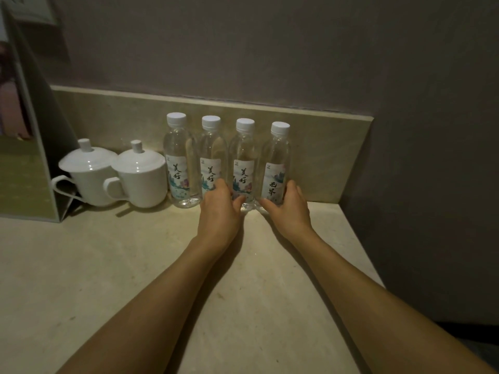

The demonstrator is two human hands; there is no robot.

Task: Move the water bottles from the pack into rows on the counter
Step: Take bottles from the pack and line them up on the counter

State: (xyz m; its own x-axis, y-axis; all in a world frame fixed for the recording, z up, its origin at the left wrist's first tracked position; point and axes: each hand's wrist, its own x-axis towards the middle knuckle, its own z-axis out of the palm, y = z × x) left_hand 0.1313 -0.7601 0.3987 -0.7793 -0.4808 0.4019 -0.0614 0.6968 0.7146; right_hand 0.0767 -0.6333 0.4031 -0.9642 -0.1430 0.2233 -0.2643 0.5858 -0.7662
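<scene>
Head view: four water bottles stand in one row along the table's (140,265) back edge, against the low stone backsplash (324,147). All upright, long axis vertical, white caps up, labels facing the camera. They stand shoulder to shoulder, touching or nearly so.

Naming from the left: first bottle (179,160), second bottle (212,157), third bottle (244,160), fourth bottle (276,163). The fourth's label shows different characters from the other three.

Left hand (220,211) is curled around the base of the second bottle, thumb toward the third. Right hand (287,209) is wrapped on the lower part of the fourth bottle, fingers on its right side, thumb reaching toward the third's foot. Both hands clamped low on the bottles, hands apart from each other with the third bottle between them. Bottle bases look to be on the table; cannot confirm for the two held ones.

Clutter: two white lidded cups, left cup (89,176) and right cup (141,179), handles to the left, just beside the first bottle. Left of them a tall folded card stand (29,163) at the back-left. Wall (432,184) bounds the table's right edge, close to the fourth bottle. Front of the table holds only the forearms.
</scene>
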